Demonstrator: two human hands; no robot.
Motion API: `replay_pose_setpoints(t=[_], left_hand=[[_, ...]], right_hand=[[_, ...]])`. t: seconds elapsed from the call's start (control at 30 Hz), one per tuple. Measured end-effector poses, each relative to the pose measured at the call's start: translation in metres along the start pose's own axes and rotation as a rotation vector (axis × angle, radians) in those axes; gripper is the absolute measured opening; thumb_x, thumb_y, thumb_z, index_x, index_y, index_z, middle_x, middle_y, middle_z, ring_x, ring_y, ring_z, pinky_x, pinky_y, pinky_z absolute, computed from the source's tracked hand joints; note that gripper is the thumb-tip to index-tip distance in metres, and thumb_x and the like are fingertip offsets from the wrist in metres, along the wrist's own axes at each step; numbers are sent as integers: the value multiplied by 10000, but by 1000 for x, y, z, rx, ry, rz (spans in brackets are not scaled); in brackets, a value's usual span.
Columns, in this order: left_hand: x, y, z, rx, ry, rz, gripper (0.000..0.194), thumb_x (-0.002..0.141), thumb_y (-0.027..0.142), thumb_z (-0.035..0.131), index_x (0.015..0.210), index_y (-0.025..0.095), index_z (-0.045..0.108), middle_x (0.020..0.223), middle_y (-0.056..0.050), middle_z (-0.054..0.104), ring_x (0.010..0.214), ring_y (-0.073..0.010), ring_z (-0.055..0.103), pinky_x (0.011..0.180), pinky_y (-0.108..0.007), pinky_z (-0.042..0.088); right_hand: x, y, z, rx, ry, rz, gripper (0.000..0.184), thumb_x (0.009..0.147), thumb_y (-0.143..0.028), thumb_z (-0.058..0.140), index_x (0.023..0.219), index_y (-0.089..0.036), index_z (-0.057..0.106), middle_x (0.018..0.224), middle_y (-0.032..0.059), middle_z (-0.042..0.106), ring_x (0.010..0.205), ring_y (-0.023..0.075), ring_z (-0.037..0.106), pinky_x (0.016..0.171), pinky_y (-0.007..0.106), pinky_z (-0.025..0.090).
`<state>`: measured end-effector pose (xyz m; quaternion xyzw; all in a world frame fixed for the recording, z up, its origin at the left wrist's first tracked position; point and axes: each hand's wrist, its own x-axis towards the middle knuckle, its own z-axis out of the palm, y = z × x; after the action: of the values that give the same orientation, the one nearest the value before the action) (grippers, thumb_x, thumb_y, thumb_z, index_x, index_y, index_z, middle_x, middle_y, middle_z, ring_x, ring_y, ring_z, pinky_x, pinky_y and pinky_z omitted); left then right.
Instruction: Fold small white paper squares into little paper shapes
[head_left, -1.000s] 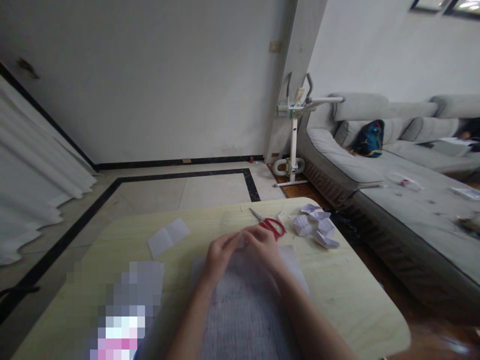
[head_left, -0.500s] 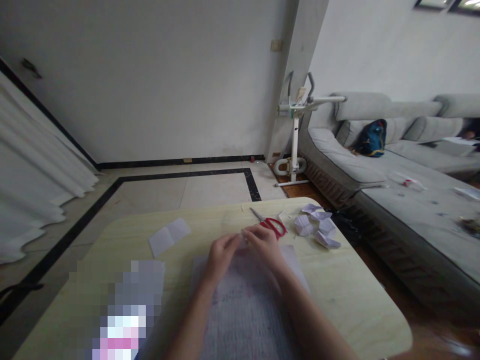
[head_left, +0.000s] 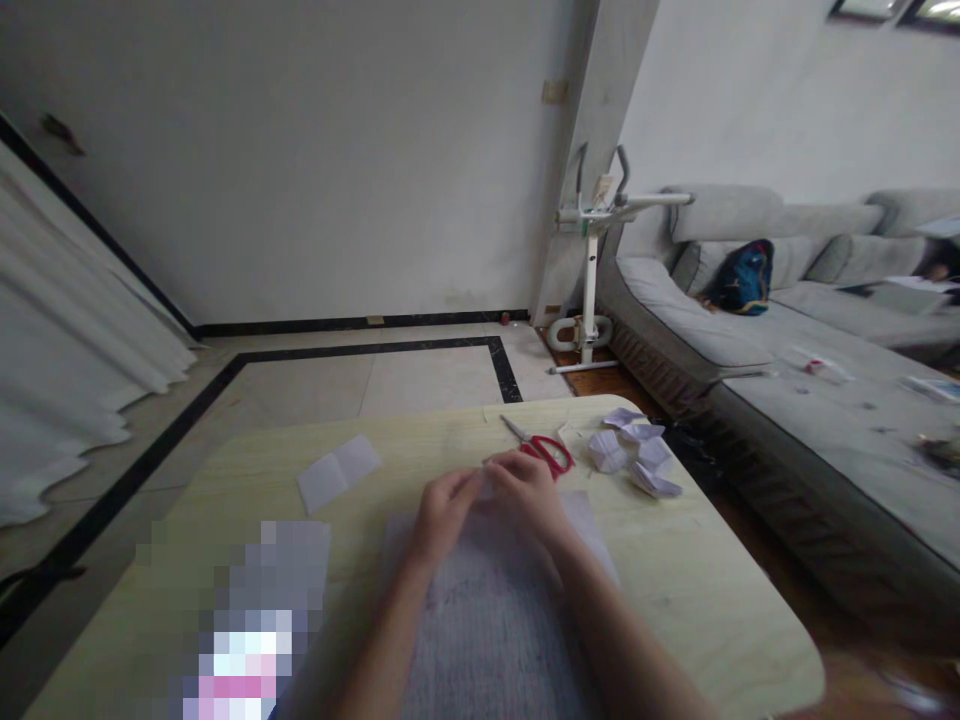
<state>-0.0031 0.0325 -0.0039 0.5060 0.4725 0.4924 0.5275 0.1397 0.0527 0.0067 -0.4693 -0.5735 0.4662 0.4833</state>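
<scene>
Here on the right, a grey sofa [head_left: 795, 440] stretches away, blue bag [head_left: 746, 280] sitting on it, white exercise machine [head_left: 591, 290] standing just beside! Across to the left, a pale curtain [head_left: 60, 380] hangs, and up on the wall [head_left: 337, 170], a dark fitting [head_left: 61, 133], perhaps a hook.

Two hands [head_left: 444, 510], one pair of red-handled scissors [head_left: 535, 441], one table [head_left: 697, 600], one blue bag [head_left: 747, 278] and one exercise machine [head_left: 592, 285] are showing.
</scene>
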Motion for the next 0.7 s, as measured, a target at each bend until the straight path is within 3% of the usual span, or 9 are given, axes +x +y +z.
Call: replay_pose_setpoints(t=[0.37,0.7], left_hand=[[0,-2,-2,-37,38,-37,376,806,442,594,945,113,712,982,-107,724,954,-262,649,762,-318,531],[-2,7,1,-72,34,-17,309,794,374,624,953,127,723,1009,-104,726,973,-259,652,844,-344,504]], right_hand=[[1,2,-3,60,7,0,182,778,-328,646,749,-157,701,667,22,652,622,146,584,574,243,444],[0,2,-2,80,-20,3,180,792,-324,633,765,-161,701,682,20,652,626,139,579,579,240,441]])
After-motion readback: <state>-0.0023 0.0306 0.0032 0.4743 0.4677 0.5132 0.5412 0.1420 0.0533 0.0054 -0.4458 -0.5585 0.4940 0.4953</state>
